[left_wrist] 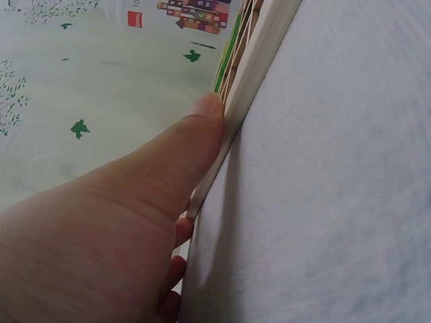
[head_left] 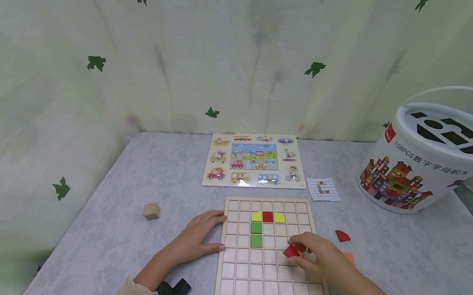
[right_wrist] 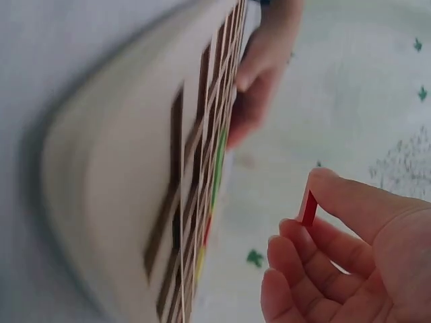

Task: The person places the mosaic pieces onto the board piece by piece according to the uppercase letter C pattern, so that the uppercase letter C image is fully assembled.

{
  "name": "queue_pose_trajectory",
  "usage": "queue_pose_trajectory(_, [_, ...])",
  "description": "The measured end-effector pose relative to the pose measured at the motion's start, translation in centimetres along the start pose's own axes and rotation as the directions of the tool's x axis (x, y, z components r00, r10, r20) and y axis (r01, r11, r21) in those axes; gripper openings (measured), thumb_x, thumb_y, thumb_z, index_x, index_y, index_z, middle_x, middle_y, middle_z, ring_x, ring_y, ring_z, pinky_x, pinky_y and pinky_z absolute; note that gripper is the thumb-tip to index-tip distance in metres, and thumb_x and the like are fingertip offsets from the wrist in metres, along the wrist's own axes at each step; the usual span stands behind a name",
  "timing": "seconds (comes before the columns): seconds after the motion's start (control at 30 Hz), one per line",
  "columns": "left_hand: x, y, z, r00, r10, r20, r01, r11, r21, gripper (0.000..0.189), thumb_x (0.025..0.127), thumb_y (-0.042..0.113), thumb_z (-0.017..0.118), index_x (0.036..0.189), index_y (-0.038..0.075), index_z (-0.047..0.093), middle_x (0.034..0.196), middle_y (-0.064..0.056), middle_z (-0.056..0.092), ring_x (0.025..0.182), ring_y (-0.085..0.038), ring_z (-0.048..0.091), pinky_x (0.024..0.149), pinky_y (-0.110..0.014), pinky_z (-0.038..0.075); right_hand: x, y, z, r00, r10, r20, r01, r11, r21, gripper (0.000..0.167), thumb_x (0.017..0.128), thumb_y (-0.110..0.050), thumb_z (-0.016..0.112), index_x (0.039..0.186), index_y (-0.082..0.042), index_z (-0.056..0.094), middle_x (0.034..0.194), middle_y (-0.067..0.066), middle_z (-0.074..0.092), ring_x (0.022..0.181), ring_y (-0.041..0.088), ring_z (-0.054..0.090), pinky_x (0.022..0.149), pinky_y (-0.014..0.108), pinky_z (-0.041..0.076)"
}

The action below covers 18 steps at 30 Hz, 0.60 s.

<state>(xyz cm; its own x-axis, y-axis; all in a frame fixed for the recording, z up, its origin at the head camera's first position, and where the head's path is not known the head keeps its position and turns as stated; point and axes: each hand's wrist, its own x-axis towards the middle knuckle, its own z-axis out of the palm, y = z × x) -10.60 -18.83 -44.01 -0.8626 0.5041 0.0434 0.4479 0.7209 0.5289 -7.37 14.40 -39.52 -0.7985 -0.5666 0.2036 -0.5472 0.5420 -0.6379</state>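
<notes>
The gridded board (head_left: 268,289) is pale wood. Toward its twelve o'clock, a red square tile (head_left: 267,216) sits between yellow quarter-circles (head_left: 279,217), green squares (head_left: 256,227) toward ten. The pinched tile (head_left: 291,252) is red. At two o'clock, the bucket (head_left: 422,153) is white with multicoloured print (head_left: 395,185).

Plain wooden cube (head_left: 152,211) sits at the left of the mottled grey table (head_left: 97,247); a puzzle board (head_left: 254,160) with vehicle pictures around a landscape panel lies near the far edge. White bucket (head_left: 422,151), marked "108PCS", stands at the right, its lid bearing shaped cut-outs. Pale green cloth (head_left: 209,54) with printed dark green leaves hangs behind.
</notes>
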Motion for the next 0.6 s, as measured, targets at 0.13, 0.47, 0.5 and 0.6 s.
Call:
queue_pose_trajectory(0.13, [0.0, 0.0, 0.0, 1.0, 0.0, -0.001, 0.0, 1.0, -0.003, 0.071, 0.078, 0.052, 0.061, 0.135, 0.014, 0.041, 0.14, 0.001, 0.034, 0.129, -0.017, 0.023, 0.102, -0.044, 0.02, 0.6, -0.9, 1.6, 0.996, 0.038, 0.077, -0.041, 0.998, 0.042, 0.027, 0.079, -0.025, 0.069, 0.101, -0.012, 0.061, 0.085, -0.015, 0.052, 0.075, 0.005, 0.049, 0.063, 0.021, 0.047])
queue_pose_trajectory(0.47, [0.0, 0.0, 0.0, 1.0, -0.003, -0.003, 0.003, 1.0, 0.004, 0.07, 0.078, 0.051, 0.061, 0.135, 0.014, 0.041, 0.139, 0.0, 0.034, 0.129, -0.018, 0.024, 0.102, -0.044, 0.02, 2.1, -1.2, 4.7, 0.986, 0.125, 0.112, -0.133, 0.989, 0.066, 0.027, 0.079, -0.034, 0.068, 0.097, -0.016, 0.062, 0.082, -0.015, 0.051, 0.073, 0.004, 0.046, 0.063, 0.019, 0.043])
queue_pose_trajectory(0.5, [0.0, 0.0, 0.0, 1.0, -0.003, -0.003, 0.003, 1.0, 0.003, 0.07, 0.078, 0.051, 0.062, 0.135, 0.014, 0.041, 0.139, 0.0, 0.034, 0.129, -0.018, 0.024, 0.102, -0.044, 0.02, 2.3, -1.1, 5.0, 0.987, 0.124, 0.105, -0.13, 0.99, 0.055, 0.026, 0.079, -0.035, 0.068, 0.096, -0.016, 0.062, 0.081, -0.015, 0.05, 0.072, 0.004, 0.046, 0.062, 0.019, 0.042])
queue_pose_trajectory(0.6, [0.0, 0.0, 0.0, 1.0, -0.002, -0.005, 0.002, 1.0, 0.009, 0.071, 0.078, 0.052, 0.061, 0.134, 0.014, 0.041, 0.139, 0.0, 0.034, 0.129, -0.018, 0.024, 0.102, -0.044, 0.02, 2.7, -0.8, 5.7, 0.991, 0.113, 0.074, -0.114, 0.993, 0.011, 0.027, 0.078, -0.039, 0.067, 0.093, -0.017, 0.062, 0.076, -0.014, 0.047, 0.068, 0.003, 0.044, 0.058, 0.018, 0.04])
